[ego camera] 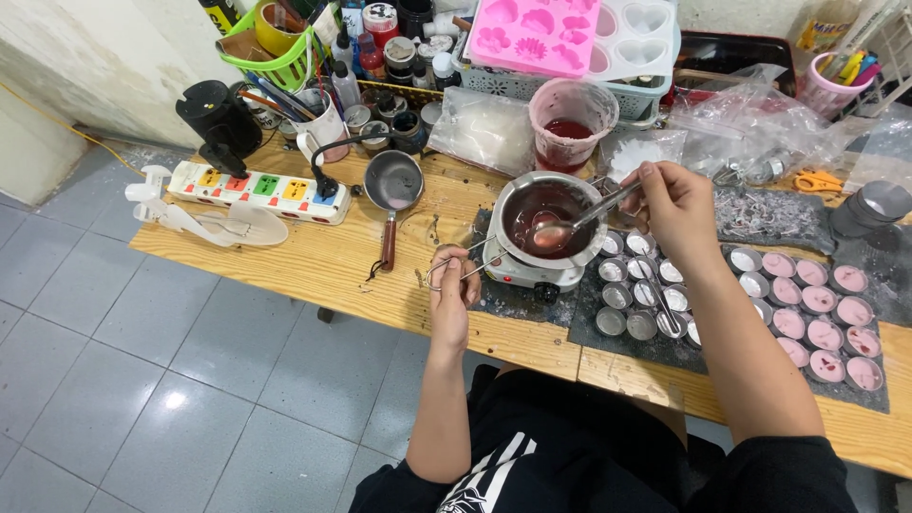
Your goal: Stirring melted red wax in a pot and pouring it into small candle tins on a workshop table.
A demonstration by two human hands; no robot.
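Fingers of right hand (676, 204) pinch a spoon (570, 226), its bowl seemingly coated pink.

Right hand (676, 204) gripping long metal spoon (581, 220), bowl dipped in dark red liquid of round steel melting pot (549, 218). Left hand (452, 290) pinching thin wire handle (454, 267). Small round metal cups (635, 296) just below right fingers (642, 182), on wooden table (313, 261).

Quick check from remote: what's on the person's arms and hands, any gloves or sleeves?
No gloves: left hand and right hand are bare, and both forearms are uncovered to the elbow. No watch or rings visible. Black clothing with white stripes shows at the lap.
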